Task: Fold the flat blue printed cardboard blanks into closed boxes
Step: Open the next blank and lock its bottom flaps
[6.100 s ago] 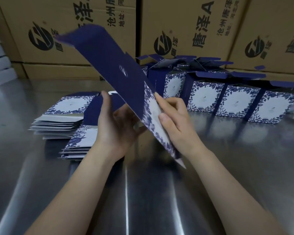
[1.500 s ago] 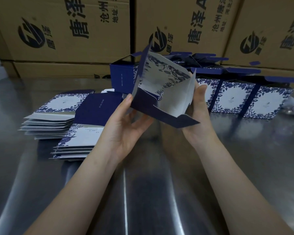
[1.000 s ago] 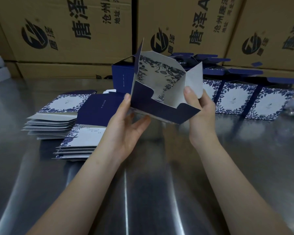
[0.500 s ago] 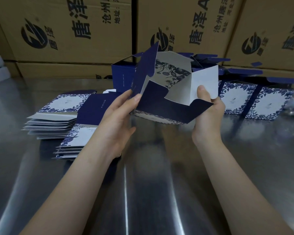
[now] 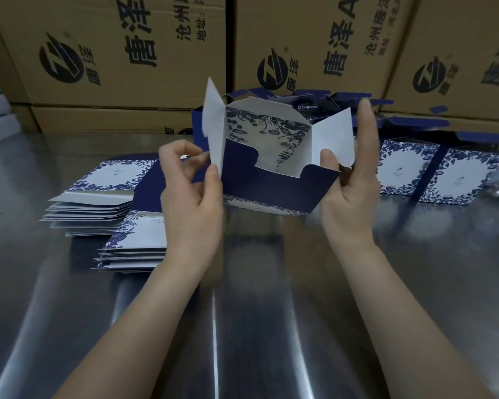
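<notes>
The half-folded box (image 5: 271, 188) hangs above the counter (image 5: 271, 312) between both hands: left hand (image 5: 190, 197) pinches its left flap (image 5: 213, 122), right hand (image 5: 349, 197) seemingly clamps the right corner, fingers (image 5: 368, 125) straight behind.

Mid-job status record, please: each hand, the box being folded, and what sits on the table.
box in hands: half-folded box, held above steel table, end flaps open
left hand: pinches its left white flap
right hand: thumb on right side, fingers behind
flat blanks: two stacks, table left
erected boxes: row at back right
behind: brown cartons
</notes>
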The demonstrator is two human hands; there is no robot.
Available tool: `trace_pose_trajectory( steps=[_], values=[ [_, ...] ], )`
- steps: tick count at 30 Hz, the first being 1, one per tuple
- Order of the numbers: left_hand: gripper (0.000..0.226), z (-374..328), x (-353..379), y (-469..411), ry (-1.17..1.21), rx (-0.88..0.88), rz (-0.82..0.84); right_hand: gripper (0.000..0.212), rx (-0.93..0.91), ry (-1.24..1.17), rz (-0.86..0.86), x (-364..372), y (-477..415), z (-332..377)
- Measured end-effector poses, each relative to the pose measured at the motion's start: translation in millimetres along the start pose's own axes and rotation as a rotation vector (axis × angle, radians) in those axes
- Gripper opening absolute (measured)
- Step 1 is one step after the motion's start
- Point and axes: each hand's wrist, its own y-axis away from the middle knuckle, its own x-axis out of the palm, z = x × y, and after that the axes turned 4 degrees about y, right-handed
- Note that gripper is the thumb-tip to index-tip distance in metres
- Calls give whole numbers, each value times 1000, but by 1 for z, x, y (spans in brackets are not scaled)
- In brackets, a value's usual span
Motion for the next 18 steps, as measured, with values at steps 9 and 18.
trace_pose_trajectory(
  steps=[9,18],
  values=[
    [39,3,0,2,-163,59,50,37,94,-46,108,-8,-3,-3],
    [61,-1,-2,5,-111,49,162,45,256,-194,128,-6,-1,-6]
  ],
)
